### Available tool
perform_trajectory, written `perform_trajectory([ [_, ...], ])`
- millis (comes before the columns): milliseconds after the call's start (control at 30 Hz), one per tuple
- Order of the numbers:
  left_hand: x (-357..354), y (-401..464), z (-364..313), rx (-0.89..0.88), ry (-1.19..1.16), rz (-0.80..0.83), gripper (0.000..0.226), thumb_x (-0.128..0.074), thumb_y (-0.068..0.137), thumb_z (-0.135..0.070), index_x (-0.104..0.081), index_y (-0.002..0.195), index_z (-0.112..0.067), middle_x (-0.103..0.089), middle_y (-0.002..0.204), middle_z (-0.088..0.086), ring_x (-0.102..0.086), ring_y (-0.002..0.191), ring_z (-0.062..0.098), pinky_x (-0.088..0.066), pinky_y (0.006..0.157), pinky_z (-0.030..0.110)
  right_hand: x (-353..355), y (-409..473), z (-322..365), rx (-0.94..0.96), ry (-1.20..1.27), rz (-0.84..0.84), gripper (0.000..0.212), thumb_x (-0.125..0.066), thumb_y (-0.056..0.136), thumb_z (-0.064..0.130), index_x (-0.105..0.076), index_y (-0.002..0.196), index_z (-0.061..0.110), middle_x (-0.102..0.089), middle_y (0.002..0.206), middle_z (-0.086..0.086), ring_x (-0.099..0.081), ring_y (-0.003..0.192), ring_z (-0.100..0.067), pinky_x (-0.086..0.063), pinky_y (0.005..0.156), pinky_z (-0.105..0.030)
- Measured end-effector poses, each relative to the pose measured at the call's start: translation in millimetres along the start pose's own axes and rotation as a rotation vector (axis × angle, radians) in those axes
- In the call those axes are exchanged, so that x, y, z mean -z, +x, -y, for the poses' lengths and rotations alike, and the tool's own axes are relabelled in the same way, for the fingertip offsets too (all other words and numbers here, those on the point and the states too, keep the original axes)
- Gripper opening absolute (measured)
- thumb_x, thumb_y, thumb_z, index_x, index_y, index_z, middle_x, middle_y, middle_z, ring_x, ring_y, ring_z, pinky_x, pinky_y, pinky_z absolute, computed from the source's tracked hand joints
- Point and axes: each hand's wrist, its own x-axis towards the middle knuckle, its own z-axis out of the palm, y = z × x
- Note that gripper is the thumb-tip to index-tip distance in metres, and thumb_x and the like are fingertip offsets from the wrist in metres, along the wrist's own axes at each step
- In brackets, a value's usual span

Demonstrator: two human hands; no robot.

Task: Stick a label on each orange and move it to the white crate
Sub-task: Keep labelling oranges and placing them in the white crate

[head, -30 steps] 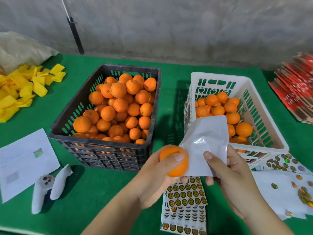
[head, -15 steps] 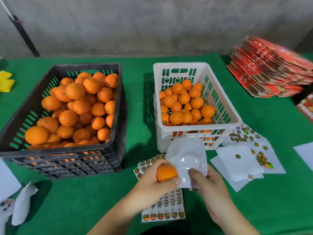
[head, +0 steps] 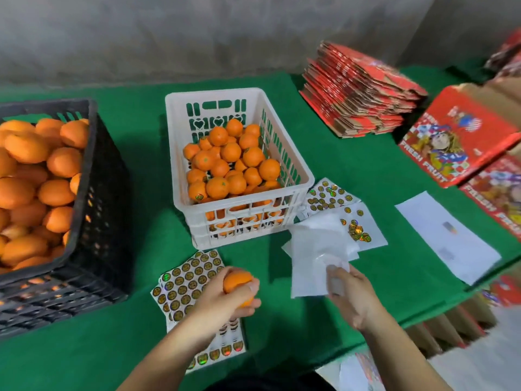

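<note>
My left hand (head: 225,299) grips an orange (head: 236,281) above a label sheet (head: 186,283) of round gold stickers lying on the green table. My right hand (head: 348,294) pinches a blank white backing sheet (head: 315,261) to the right of the orange, over other white sheets. The white crate (head: 293,165) stands just behind both hands and holds several oranges (head: 225,165). A black crate (head: 104,176) at the left is heaped with oranges (head: 36,176).
More sticker sheets (head: 329,196) lie right of the white crate. A stack of flat red cartons (head: 358,88) and red fruit boxes (head: 456,136) fill the back right. A white paper (head: 448,235) lies near the table's right edge (head: 479,283).
The view has swung to the right. My right hand has carried the white backing sheet away from the orange to the right and lower, over the other white sheets. My left hand keeps the orange.
</note>
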Motion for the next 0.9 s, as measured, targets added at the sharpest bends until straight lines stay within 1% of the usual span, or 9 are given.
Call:
perform_trajectory([
  [133, -25.9, 26.9, -1.8, -0.003, 0.046, -0.11, 0.046, -0.086, 0.085, -0.029, -0.059, 0.12, -0.019, -0.069, 0.115, 0.018, -0.079, 0.092, 0.027, -0.065, 0.079, 0.037, 45.9, 50.3, 28.4, -0.007, 0.074, -0.166, 0.011, -0.058, 0.103, 0.002, -0.064, 0.101, 0.011, -0.071, 0.105, -0.012, -0.069, 0.083, -0.023, -0.054, 0.074, -0.033],
  [200, -30.7, 30.9, 1.8, -0.013, 0.04, -0.155, 0.043, -0.087, 0.085, -0.028, -0.06, 0.118, -0.021, -0.069, 0.114, 0.017, -0.078, 0.091, 0.027, -0.065, 0.079, 0.038, 58.1, 72.7, 32.3, -0.009, -0.206, -0.346, 0.01, -0.066, 0.101, 0.017, -0.057, 0.1, 0.013, -0.058, 0.114, -0.016, -0.06, 0.086, -0.029, -0.048, 0.077, -0.041],
  [267, -28.9, 28.6, 6.4, -0.025, 0.042, -0.156, 0.05, -0.09, 0.078, -0.035, -0.061, 0.117, -0.023, -0.068, 0.114, 0.017, -0.077, 0.093, 0.029, -0.065, 0.08, 0.038, 57.7, 84.9, 23.5, -0.065, -0.589, -0.546, 0.045, -0.074, 0.094, 0.03, -0.053, 0.128, 0.009, -0.052, 0.128, -0.023, -0.059, 0.102, -0.039, -0.047, 0.082, -0.044],
  [333, -23.0, 22.8, 11.9, -0.02, 0.084, -0.161, 0.057, -0.09, 0.071, -0.044, -0.062, 0.117, -0.026, -0.064, 0.114, 0.014, -0.074, 0.096, 0.029, -0.064, 0.078, 0.034, 39.9, 84.6, 4.6, 0.031, -0.774, -0.594, 0.073, -0.078, 0.09, 0.03, -0.042, 0.15, 0.007, -0.044, 0.143, -0.03, -0.051, 0.121, -0.049, -0.046, 0.101, -0.052],
  [400, -14.0, 16.1, 18.6, -0.017, 0.107, -0.2, 0.056, -0.089, 0.071, -0.047, -0.06, 0.116, -0.03, -0.062, 0.114, 0.014, -0.071, 0.097, 0.03, -0.063, 0.075, 0.032, 11.8, 73.7, -23.5, 0.22, -0.911, -0.415, 0.072, -0.08, 0.088, 0.026, -0.045, 0.149, 0.011, -0.042, 0.143, -0.025, -0.044, 0.126, -0.045, -0.041, 0.108, -0.054],
  [533, 11.5, 0.5, 33.6, 0.016, 0.168, -0.356, 0.054, -0.089, 0.078, -0.044, -0.055, 0.12, -0.039, -0.059, 0.116, 0.009, -0.073, 0.096, 0.034, -0.065, 0.075, 0.034, -52.5, 57.1, -75.9, 0.405, -1.167, 0.229, 0.055, -0.072, 0.096, 0.024, -0.048, 0.146, 0.027, -0.037, 0.132, 0.009, -0.043, 0.134, -0.019, -0.037, 0.118, -0.037],
  [633, 34.1, -7.1, 45.2, 0.002, 0.286, -0.493, 0.056, -0.09, 0.076, -0.043, -0.052, 0.117, -0.042, -0.054, 0.121, 0.004, -0.07, 0.094, 0.026, -0.062, 0.065, 0.024, -109.2, 52.5, -95.5, 0.471, -1.321, 0.541, 0.059, -0.07, 0.099, 0.035, -0.044, 0.151, 0.03, -0.043, 0.146, 0.006, -0.044, 0.139, -0.018, -0.04, 0.118, -0.036],
  [767, 64.0, -3.9, 61.3, 0.032, 0.505, -0.567, 0.061, -0.089, 0.076, -0.047, -0.05, 0.123, -0.036, -0.019, 0.161, -0.004, -0.059, 0.105, 0.016, -0.06, 0.063, 0.017, -163.6, 58.3, -114.3, 0.588, -1.704, 0.708, 0.088, -0.067, 0.097, 0.052, -0.015, 0.166, 0.031, -0.027, 0.162, -0.003, -0.035, 0.145, -0.031, -0.038, 0.119, -0.049],
  [900, 83.3, 3.7, 73.6, 0.112, 0.642, -0.457, 0.074, -0.081, 0.064, -0.063, -0.047, 0.126, -0.04, -0.001, 0.171, -0.006, -0.059, 0.116, 0.021, -0.062, 0.07, 0.021, -178.8, 67.8, -128.6, 0.581, -1.923, 0.697, 0.093, -0.065, 0.096, 0.053, -0.008, 0.166, 0.032, -0.019, 0.165, -0.006, -0.027, 0.147, -0.038, -0.035, 0.118, -0.053],
])
